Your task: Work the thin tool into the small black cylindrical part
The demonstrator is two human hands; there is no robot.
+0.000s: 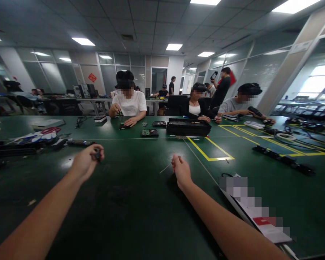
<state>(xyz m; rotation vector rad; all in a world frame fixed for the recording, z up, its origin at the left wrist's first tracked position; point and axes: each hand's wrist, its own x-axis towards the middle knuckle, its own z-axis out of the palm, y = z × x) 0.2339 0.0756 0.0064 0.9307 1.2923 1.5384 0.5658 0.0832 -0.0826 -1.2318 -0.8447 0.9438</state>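
My left hand (88, 160) is raised over the green table, its fingers closed round a small dark object (98, 155) whose kind I cannot make out. To the right, my right hand (182, 168) pinches a thin light-coloured rod (165, 168) that points down and left toward the tabletop. The two hands are well apart. Beyond them lie a circuit board in a dark frame (149, 133), a flat dark device (159, 124) and a long black open-topped box (189, 128).
Green table (124, 209) with yellow tape rectangles (220, 159) at right. A printed sheet (273, 233) lies by my right forearm; a black jointed strip (284, 159) and cables (308, 131) sit beyond. Tools and a dark cylinder (81, 143) are left. Co-workers (128, 104) sit opposite.
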